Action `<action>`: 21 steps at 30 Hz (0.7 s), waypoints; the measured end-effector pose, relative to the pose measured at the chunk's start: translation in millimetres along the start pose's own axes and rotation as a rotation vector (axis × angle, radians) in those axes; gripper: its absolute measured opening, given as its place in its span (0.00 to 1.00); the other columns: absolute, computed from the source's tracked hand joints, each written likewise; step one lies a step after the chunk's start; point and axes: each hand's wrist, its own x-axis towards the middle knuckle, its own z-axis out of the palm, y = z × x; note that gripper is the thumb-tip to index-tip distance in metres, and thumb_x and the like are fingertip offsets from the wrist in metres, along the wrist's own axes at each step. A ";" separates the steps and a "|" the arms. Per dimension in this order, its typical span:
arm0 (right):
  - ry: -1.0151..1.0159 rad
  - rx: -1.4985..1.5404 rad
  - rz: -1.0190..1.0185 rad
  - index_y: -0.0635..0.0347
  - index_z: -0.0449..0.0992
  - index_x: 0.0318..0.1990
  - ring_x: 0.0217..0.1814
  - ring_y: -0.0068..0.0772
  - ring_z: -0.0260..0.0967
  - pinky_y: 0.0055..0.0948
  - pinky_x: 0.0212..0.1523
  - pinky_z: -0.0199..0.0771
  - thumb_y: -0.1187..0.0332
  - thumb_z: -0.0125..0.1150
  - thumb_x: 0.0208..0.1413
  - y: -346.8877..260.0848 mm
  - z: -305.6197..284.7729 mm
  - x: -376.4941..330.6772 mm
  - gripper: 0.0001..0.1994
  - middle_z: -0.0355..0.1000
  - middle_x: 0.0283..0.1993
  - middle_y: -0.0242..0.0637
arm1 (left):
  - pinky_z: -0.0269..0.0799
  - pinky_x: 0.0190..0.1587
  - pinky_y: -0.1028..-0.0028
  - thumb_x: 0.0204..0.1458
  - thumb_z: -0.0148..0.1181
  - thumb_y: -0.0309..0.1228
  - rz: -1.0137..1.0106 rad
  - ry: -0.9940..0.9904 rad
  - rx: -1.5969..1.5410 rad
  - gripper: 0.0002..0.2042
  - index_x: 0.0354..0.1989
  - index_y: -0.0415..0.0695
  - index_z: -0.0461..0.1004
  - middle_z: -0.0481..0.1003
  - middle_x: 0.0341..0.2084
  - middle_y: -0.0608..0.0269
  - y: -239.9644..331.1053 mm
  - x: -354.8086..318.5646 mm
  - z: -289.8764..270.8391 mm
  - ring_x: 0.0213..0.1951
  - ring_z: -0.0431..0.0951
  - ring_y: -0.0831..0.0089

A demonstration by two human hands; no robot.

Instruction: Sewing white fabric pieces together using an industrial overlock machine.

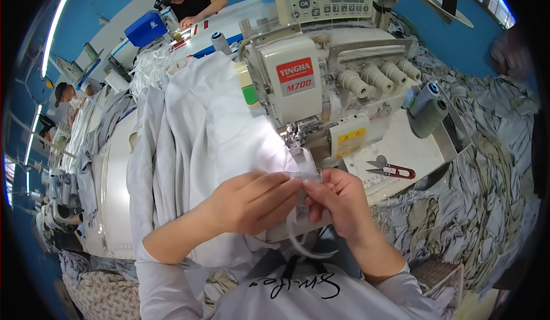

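Light grey cloth (212,131) lies in folds over the left side of the white overlock sewing machine (286,62). Its edge runs forward from the lit presser foot (296,138) to my fingers. My left hand (255,202) is closed on this edge, fingers bent over it. Close against it, my right hand (339,197) pinches the same edge between thumb and fingers. From beneath the two hands hangs a narrow whitish strip (301,242), curving to the right; where its upper end goes is hidden by the fingers.
Red-handled thread snips (391,168) lie on the machine bed at right, near grey thread cones (429,116). Heaped grey cloth (481,165) surrounds the right side. A control panel (323,0) tops the machine. Across the table, a person (189,2) works by a blue machine (145,29).
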 end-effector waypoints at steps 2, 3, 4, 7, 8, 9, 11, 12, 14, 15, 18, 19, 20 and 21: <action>0.015 0.004 0.021 0.59 0.69 0.29 0.16 0.21 0.67 0.18 0.17 0.67 0.69 0.59 0.56 -2.3 2.8 -2.7 0.07 0.72 0.23 0.34 | 0.76 0.34 0.75 0.36 0.60 0.26 0.019 0.005 -0.008 0.11 0.32 0.40 0.79 0.77 0.36 0.60 1.6 2.3 -4.2 0.38 0.77 0.68; 0.017 0.008 0.018 0.59 0.69 0.29 0.16 0.21 0.67 0.18 0.17 0.67 0.69 0.59 0.56 -1.6 2.0 -1.2 0.07 0.72 0.23 0.34 | 0.76 0.34 0.74 0.36 0.61 0.26 0.009 -0.004 -0.010 0.11 0.32 0.40 0.78 0.77 0.36 0.60 1.3 3.1 -4.0 0.38 0.77 0.67; 0.014 0.012 0.030 0.60 0.69 0.29 0.16 0.21 0.67 0.18 0.17 0.67 0.69 0.59 0.56 -0.3 0.9 0.0 0.07 0.72 0.24 0.34 | 0.77 0.34 0.74 0.37 0.61 0.25 0.000 -0.011 -0.012 0.11 0.32 0.40 0.78 0.77 0.36 0.59 1.3 3.6 -3.8 0.38 0.78 0.67; 0.013 0.031 0.038 0.60 0.70 0.29 0.16 0.22 0.67 0.18 0.17 0.67 0.69 0.59 0.56 0.1 1.6 0.6 0.07 0.72 0.24 0.34 | 0.77 0.34 0.74 0.35 0.62 0.24 -0.078 -0.003 -0.008 0.12 0.33 0.40 0.79 0.77 0.35 0.61 4.4 3.0 -2.6 0.38 0.78 0.67; 0.008 0.045 0.038 0.60 0.71 0.29 0.16 0.22 0.67 0.18 0.18 0.67 0.69 0.59 0.56 -0.2 1.8 0.2 0.07 0.72 0.24 0.34 | 0.77 0.34 0.74 0.35 0.62 0.24 -0.071 0.000 -0.011 0.12 0.33 0.40 0.79 0.77 0.35 0.61 6.0 3.6 -2.6 0.38 0.78 0.67; 0.013 0.046 0.033 0.60 0.71 0.29 0.16 0.22 0.67 0.18 0.18 0.67 0.69 0.59 0.56 0.0 1.6 -1.0 0.07 0.72 0.24 0.34 | 0.77 0.34 0.74 0.35 0.62 0.24 -0.132 -0.013 -0.025 0.12 0.33 0.40 0.78 0.77 0.36 0.61 8.1 4.1 -4.2 0.39 0.78 0.67; 0.025 0.009 0.053 0.60 0.71 0.29 0.19 0.21 0.67 0.17 0.20 0.66 0.69 0.61 0.54 1.6 1.5 -4.3 0.07 0.71 0.27 0.36 | 0.77 0.35 0.74 0.35 0.62 0.23 -0.189 -0.023 -0.040 0.13 0.34 0.40 0.78 0.78 0.36 0.62 6.1 4.7 -6.8 0.39 0.78 0.68; 0.024 0.010 0.052 0.60 0.71 0.29 0.19 0.21 0.67 0.17 0.20 0.66 0.69 0.61 0.54 4.5 2.9 -7.6 0.07 0.71 0.27 0.36 | 0.77 0.36 0.73 0.37 0.61 0.24 -0.183 -0.059 -0.045 0.13 0.36 0.40 0.77 0.77 0.38 0.62 2.2 4.4 -9.4 0.40 0.78 0.67; 0.255 -0.783 -0.683 0.59 0.70 0.31 0.24 0.25 0.66 0.23 0.26 0.67 0.66 0.67 0.49 13.7 5.8 -16.1 0.11 0.69 0.31 0.35 | 0.76 0.38 0.72 0.39 0.60 0.24 -0.179 -0.097 -0.048 0.13 0.37 0.39 0.75 0.76 0.40 0.62 -4.3 6.7 -13.3 0.41 0.77 0.67; 0.253 -0.783 -0.683 0.59 0.70 0.31 0.24 0.25 0.66 0.23 0.26 0.67 0.66 0.67 0.49 17.4 5.9 -18.8 0.11 0.69 0.31 0.35 | 0.76 0.39 0.71 0.40 0.59 0.23 -0.221 -0.114 -0.059 0.12 0.36 0.40 0.75 0.76 0.39 0.61 -7.0 8.4 -14.9 0.41 0.77 0.66; 0.593 -1.188 -1.233 0.56 0.69 0.34 0.31 0.32 0.67 0.32 0.36 0.67 0.60 0.73 0.39 33.5 -0.1 -32.9 0.19 0.67 0.34 0.30 | 0.75 0.39 0.70 0.42 0.56 0.22 -0.318 -0.152 -0.046 0.10 0.35 0.40 0.74 0.76 0.39 0.60 -19.2 9.9 -14.1 0.41 0.77 0.65; 0.588 -1.182 -1.236 0.56 0.69 0.34 0.31 0.32 0.67 0.32 0.36 0.67 0.60 0.73 0.39 41.3 -1.9 -36.7 0.19 0.67 0.34 0.30 | 0.75 0.39 0.70 0.42 0.55 0.21 -0.374 -0.173 -0.015 0.09 0.35 0.39 0.73 0.75 0.39 0.59 -23.1 10.8 -15.2 0.40 0.77 0.65; 0.284 -1.111 -1.344 0.55 0.70 0.34 0.32 0.30 0.66 0.30 0.36 0.66 0.61 0.72 0.40 50.9 -4.5 -37.2 0.17 0.67 0.37 0.30 | 0.75 0.38 0.70 0.42 0.56 0.21 -0.402 -0.132 0.019 0.09 0.34 0.39 0.74 0.76 0.35 0.60 -27.1 11.4 -15.6 0.39 0.78 0.64; -0.004 -1.042 -1.426 0.54 0.71 0.34 0.34 0.28 0.66 0.27 0.36 0.65 0.61 0.70 0.42 57.3 -9.0 -40.7 0.15 0.67 0.39 0.30 | 0.75 0.38 0.70 0.42 0.56 0.21 -0.391 -0.126 0.009 0.09 0.34 0.39 0.74 0.76 0.35 0.60 -31.5 15.5 -10.5 0.39 0.78 0.64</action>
